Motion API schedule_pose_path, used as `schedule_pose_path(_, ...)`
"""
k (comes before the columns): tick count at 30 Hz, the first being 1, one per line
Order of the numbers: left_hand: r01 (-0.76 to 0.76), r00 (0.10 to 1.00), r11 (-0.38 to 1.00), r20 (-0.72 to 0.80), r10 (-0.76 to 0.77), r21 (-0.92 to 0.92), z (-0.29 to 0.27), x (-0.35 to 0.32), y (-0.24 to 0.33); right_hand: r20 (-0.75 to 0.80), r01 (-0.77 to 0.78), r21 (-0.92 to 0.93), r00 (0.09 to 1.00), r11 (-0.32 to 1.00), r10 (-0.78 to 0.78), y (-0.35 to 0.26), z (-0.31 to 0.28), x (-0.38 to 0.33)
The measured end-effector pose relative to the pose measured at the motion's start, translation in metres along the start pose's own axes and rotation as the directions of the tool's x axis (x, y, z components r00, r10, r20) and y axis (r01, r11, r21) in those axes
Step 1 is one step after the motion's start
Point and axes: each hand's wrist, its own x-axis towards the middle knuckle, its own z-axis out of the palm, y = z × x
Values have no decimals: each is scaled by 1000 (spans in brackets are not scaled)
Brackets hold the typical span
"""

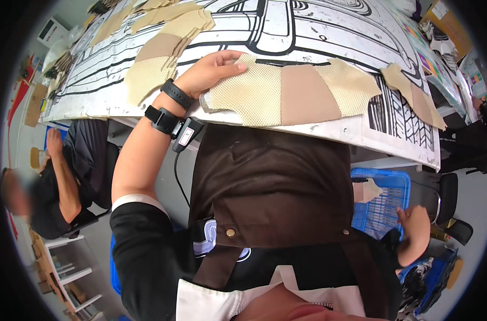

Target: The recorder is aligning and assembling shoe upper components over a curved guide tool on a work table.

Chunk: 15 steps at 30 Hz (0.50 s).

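A cut fabric piece (310,96), cream mesh at both ends with a smooth tan band across the middle, lies flat along the table's near edge. My left hand (216,69) pinches its upper left corner between thumb and fingers. Out to the right and low, my right hand (414,230) is beside a blue plastic basket (382,214); its fingers are curled and blurred, and whether they hold anything I cannot tell. Inside the basket is a similar cream and tan piece (367,190).
Overlapping fabric pieces (160,51) are spread on the left of the white, black-printed table (329,40). Another piece (414,93) lies near its right corner. A seated person (56,187) is at the left. A black chair (447,198) stands beyond the basket.
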Motion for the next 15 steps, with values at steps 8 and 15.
schedule_pose_path(8, -10, 995, 999, 101, 6, 38, 1, 19, 8, -992, 712, 31, -66, 702, 110, -110, -90, -15)
schedule_pose_path(15, -98, 995, 977, 38, 93, 190, 0, -7, 15, -862, -286, 438, 135, -853, -488, -100, -70, 45)
